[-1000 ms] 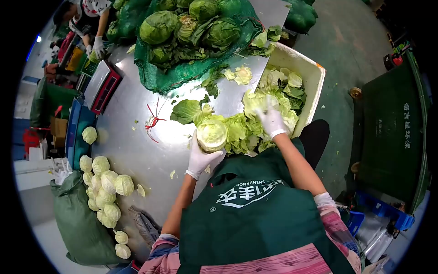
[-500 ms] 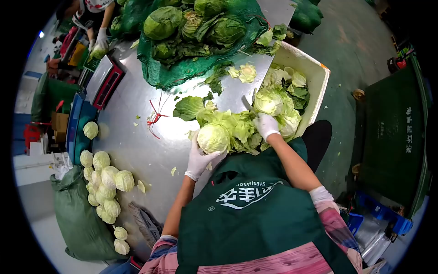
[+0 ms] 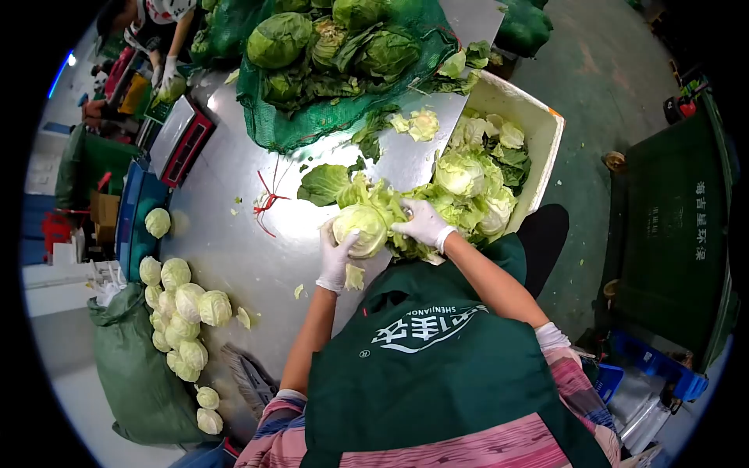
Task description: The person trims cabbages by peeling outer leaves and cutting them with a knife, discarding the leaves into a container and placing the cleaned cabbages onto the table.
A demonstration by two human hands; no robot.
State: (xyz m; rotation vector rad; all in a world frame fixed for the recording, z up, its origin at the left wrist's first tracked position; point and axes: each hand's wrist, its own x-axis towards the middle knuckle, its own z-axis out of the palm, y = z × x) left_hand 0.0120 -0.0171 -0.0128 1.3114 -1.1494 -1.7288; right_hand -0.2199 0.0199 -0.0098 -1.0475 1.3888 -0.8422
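A worker in a dark green apron (image 3: 413, 374) cups a pale green cabbage (image 3: 362, 228) in a white-gloved left hand (image 3: 335, 253) at a metal table (image 3: 257, 288), its thumb across the near side of the head. The gloved right hand (image 3: 424, 224) is just right of the cabbage, fingers bent in narrowly at its loose leaves; whether they grip anything cannot be told. Outer leaves (image 3: 324, 185) spread just beyond the cabbage, and more lie to its right, toward a white box (image 3: 538, 156) filled with leaves and pale heads. Farther beyond the cabbage, a green mesh bag (image 3: 269, 129) lies open under darker, leafy heads (image 3: 279, 40). A red tie (image 3: 270, 201) rests to the cabbage's left and slightly beyond it. Well to the left and nearer the worker, pale heads (image 3: 187, 303) sit clustered beside a green sack (image 3: 133, 366). Far beyond the cabbage and to its left, near a red-edged scale (image 3: 187, 148), a co-worker's gloved hand (image 3: 170, 72) touches another head (image 3: 172, 90).
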